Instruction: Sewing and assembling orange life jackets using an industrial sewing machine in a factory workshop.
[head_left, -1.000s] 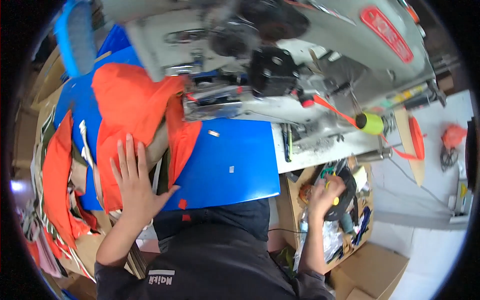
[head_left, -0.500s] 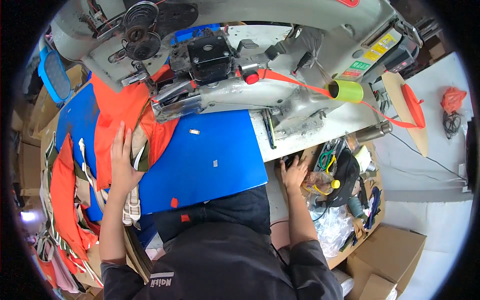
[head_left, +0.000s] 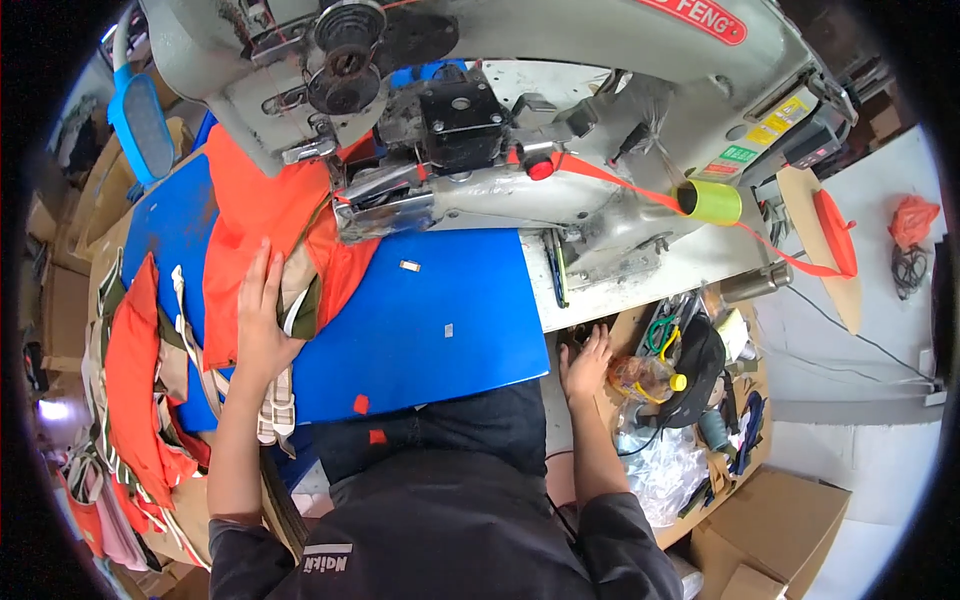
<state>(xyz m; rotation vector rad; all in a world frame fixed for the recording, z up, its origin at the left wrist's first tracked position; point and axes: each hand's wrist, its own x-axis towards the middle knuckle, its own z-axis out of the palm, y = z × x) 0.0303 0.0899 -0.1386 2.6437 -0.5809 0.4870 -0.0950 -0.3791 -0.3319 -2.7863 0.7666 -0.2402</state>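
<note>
My left hand lies flat on an orange fabric piece, fingers stretched toward the sewing machine. Beige and olive layers with a white strip show beside that hand. The far end of the fabric runs under the arm and presser area of a large grey sewing machine. White webbing straps with a buckle hang over the table's front edge below my left wrist. My right hand rests at the front edge of the work table, fingers extended beside a small dark object that is partly hidden.
The blue table top carries small scraps. Orange tape runs from a reel past a yellow-green cylinder to the machine. A bottle with a yellow cap and a black cap lie at right. Orange garment pieces hang at left.
The whole view has shifted slightly, so the machine and table sit farther right. Both hands keep nearly the same places on the fabric and at the table edge.
</note>
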